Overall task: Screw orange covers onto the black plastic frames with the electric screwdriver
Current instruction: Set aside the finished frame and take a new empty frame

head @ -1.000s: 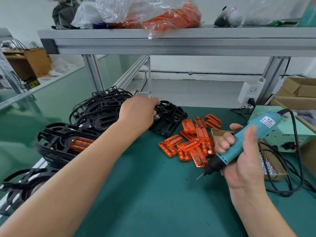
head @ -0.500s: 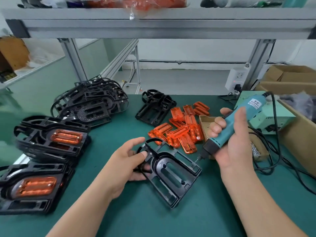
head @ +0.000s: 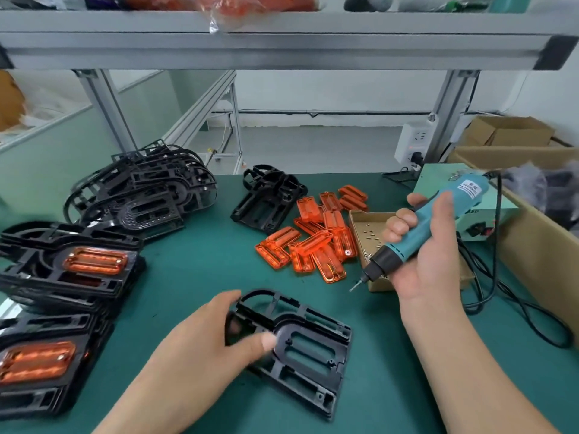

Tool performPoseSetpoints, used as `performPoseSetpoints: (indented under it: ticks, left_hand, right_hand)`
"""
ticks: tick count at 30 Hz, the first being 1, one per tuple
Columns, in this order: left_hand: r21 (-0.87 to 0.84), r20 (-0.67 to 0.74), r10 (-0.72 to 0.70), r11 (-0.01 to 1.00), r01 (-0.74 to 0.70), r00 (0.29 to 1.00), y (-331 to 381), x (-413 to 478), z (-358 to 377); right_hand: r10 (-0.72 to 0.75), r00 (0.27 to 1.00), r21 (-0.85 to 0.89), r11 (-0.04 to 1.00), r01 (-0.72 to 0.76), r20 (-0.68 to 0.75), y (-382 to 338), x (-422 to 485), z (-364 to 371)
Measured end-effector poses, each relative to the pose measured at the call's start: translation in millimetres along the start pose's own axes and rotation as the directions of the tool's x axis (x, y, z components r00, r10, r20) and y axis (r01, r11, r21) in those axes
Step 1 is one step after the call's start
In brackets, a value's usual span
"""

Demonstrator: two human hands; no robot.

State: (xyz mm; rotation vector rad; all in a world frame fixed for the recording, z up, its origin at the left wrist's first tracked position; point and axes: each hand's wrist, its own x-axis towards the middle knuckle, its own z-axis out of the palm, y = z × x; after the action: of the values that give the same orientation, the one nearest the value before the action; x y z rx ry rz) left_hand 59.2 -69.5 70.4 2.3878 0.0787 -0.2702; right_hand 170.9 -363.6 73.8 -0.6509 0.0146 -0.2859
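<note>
frame: matt black plastic
covers: glossy see-through orange plastic
mat: smooth matt green
box: brown cardboard
shelf: brushed metal

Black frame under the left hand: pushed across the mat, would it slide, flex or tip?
Probably slides flat: the black frame lies low and broad on the green mat. Likely light, being mostly ribs and cut-outs. The thin loop by the left hand may flex.
</note>
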Motion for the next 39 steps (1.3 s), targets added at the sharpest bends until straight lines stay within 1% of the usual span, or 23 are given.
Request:
performPoseSetpoints:
  ticks: [1, 3, 6, 9, 11, 13, 14, 15, 16, 17, 18, 19, 20, 21, 23, 24, 25, 27, 30, 35, 37, 39]
  left_hand:
    - [0.132, 0.014, -0.02, 0.991, 0.018, 1.0, 3.3, -4.8, -0.9]
    - [0.312, 0.037, -0.051, 0.949, 0.037, 0.998, 11.4, -12.6, -1.1]
    - [0.544, 0.031, -0.049, 0.839, 0.024, 0.998, 22.3, -17.9, -2.5]
    - [0.679, 0.028, -0.027, 0.735, 0.001, 0.999, 31.3, -16.9, -11.2]
    - [0.736, -0.009, 0.009, 0.677, 0.001, 1.0, 39.2, -10.7, -19.4]
    - [0.752, -0.075, 0.103, 0.659, -0.012, 0.992, 48.4, -1.2, -27.0]
    - [0.739, -0.11, 0.153, 0.674, -0.022, 0.982, 53.1, 6.8, -29.3]
    - [0.702, -0.132, 0.198, 0.71, -0.05, 0.971, 57.1, 18.0, -29.9]
    - [0.639, -0.129, 0.256, 0.76, -0.117, 0.958, 61.2, 33.4, -29.0]
    - [0.566, -0.097, 0.316, 0.798, -0.209, 0.944, 66.4, 51.3, -26.3]
    - [0.509, -0.036, 0.375, 0.805, -0.306, 0.926, 73.4, 69.3, -21.8]
    - [0.493, 0.043, 0.437, 0.773, -0.4, 0.898, 80.9, 86.4, -15.0]
    - [0.513, 0.121, 0.499, 0.708, -0.485, 0.858, 86.3, 103.0, -5.7]
    - [0.564, 0.183, 0.545, 0.624, -0.541, 0.818, 90.2, 117.3, 4.6]
    - [0.664, 0.257, 0.616, 0.447, -0.599, 0.745, 95.6, 138.0, 23.2]
    - [0.69, 0.28, 0.645, 0.379, -0.616, 0.711, 96.8, 146.4, 29.5]
    - [0.704, 0.29, 0.666, 0.338, -0.625, 0.687, 98.1, 153.3, 32.9]
    - [0.7, 0.29, 0.692, 0.318, -0.639, 0.661, 101.5, 162.1, 33.1]
    - [0.667, 0.292, 0.702, 0.337, -0.664, 0.65, 101.4, 165.6, 32.5]
    - [0.661, 0.286, 0.773, 0.269, -0.701, 0.566, 96.2, 154.7, 44.3]
    - [0.662, 0.269, 0.781, 0.276, -0.697, 0.564, 91.1, 149.4, 45.5]
    - [0.652, 0.245, 0.778, 0.309, -0.692, 0.578, 85.9, 144.0, 43.3]
  right_hand:
    - [-0.001, 1.0, 0.002, 1.0, 0.001, -0.002, 0.1, 0.1, -0.4]
    - [0.004, 1.0, 0.008, 1.0, -0.004, -0.002, 0.6, 0.5, -0.3]
    - [0.008, 1.0, 0.012, 1.0, -0.008, -0.005, 0.6, 0.8, 0.0]
    - [0.013, 1.0, 0.021, 1.0, -0.013, -0.004, -0.1, 1.1, 0.3]
    - [0.008, 1.0, 0.031, 0.999, -0.008, -0.004, -0.4, 1.6, 0.1]
    - [-0.002, 1.0, 0.039, 0.999, 0.002, -0.011, -0.8, 2.4, -0.2]
    - [-0.006, 1.0, 0.045, 0.999, 0.007, -0.018, -1.2, 2.9, -0.5]
    - [-0.008, 1.0, 0.051, 0.999, 0.01, -0.026, -1.6, 3.3, -0.6]
    - [-0.011, 0.999, 0.056, 0.998, 0.013, -0.035, -2.0, 3.5, -0.8]
    - [-0.013, 0.999, 0.059, 0.998, 0.015, -0.042, -2.4, 3.7, -0.9]
    - [-0.015, 0.999, 0.06, 0.998, 0.018, -0.045, -2.6, 3.9, -0.7]
    - [-0.017, 0.999, 0.06, 0.998, 0.02, -0.046, -2.6, 4.3, -0.5]
    - [-0.019, 0.999, 0.059, 0.998, 0.022, -0.047, -2.6, 4.1, -0.5]
    - [-0.022, 0.999, 0.056, 0.998, 0.024, -0.046, -2.4, 4.0, -0.3]
    - [-0.028, 0.999, 0.052, 0.998, 0.03, -0.039, -2.8, 4.0, -0.5]
    - [-0.03, 0.999, 0.052, 0.998, 0.032, -0.036, -3.1, 4.1, -0.6]
    - [-0.032, 0.999, 0.051, 0.998, 0.034, -0.035, -3.6, 4.4, -0.4]
    - [-0.04, 0.998, 0.052, 0.998, 0.042, -0.038, -4.8, 5.0, -0.7]
    - [-0.042, 0.998, 0.044, 0.998, 0.044, -0.046, -5.3, 4.5, -0.3]
    - [-0.038, 0.998, 0.036, 0.999, 0.041, -0.055, -4.9, 4.2, -0.4]
    - [-0.039, 0.998, 0.037, 0.998, 0.041, -0.057, -4.5, 4.1, -0.8]
    - [-0.037, 0.998, 0.043, 0.998, 0.04, -0.06, -4.8, 4.3, -1.4]
